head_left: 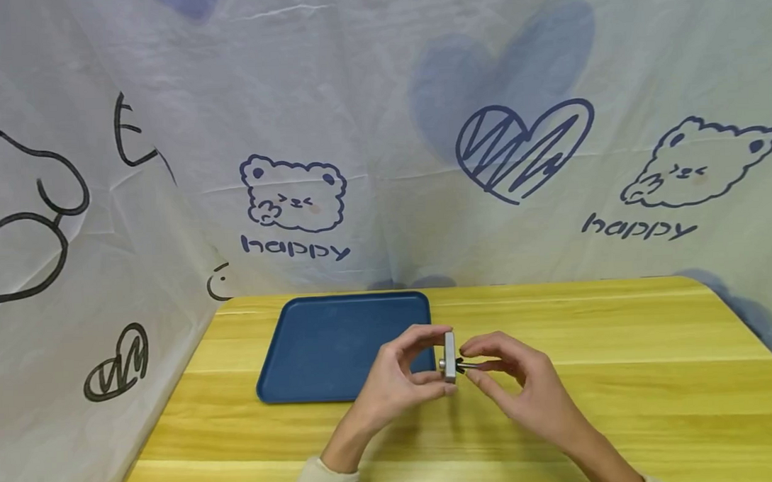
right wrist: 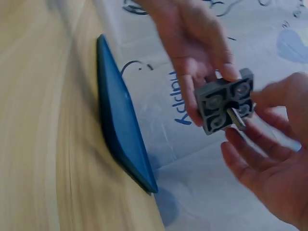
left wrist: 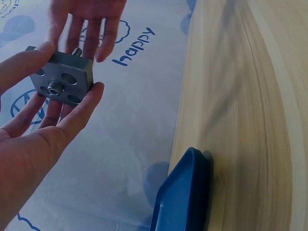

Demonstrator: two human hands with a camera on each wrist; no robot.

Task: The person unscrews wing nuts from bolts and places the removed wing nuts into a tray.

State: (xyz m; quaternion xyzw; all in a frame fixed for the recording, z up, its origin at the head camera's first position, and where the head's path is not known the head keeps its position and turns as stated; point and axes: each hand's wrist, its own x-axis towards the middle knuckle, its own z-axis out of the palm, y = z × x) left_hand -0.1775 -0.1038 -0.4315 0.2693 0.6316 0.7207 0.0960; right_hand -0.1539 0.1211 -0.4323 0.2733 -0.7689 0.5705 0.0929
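My left hand (head_left: 400,379) grips a small grey square metal plate (head_left: 450,356) by its edges, above the table. Round holes (left wrist: 69,78) surround a socket-head bolt (left wrist: 55,87) that passes through the plate's middle. On the far face, with ribs and recesses, the threaded shank (right wrist: 237,118) sticks out toward the right hand. A small dark part (head_left: 460,366) sits around the shank by the plate; its kind is unclear. My right hand (head_left: 521,385) is beside this face, its loosely bent fingers around the shank's end. In the right wrist view the shank's tip shows free of the fingers.
A dark blue tray (head_left: 326,349) lies on the wood-grain table (head_left: 652,373), left of and behind the hands. White cloth (head_left: 382,127) with printed hearts and bears hangs along the back and left sides.
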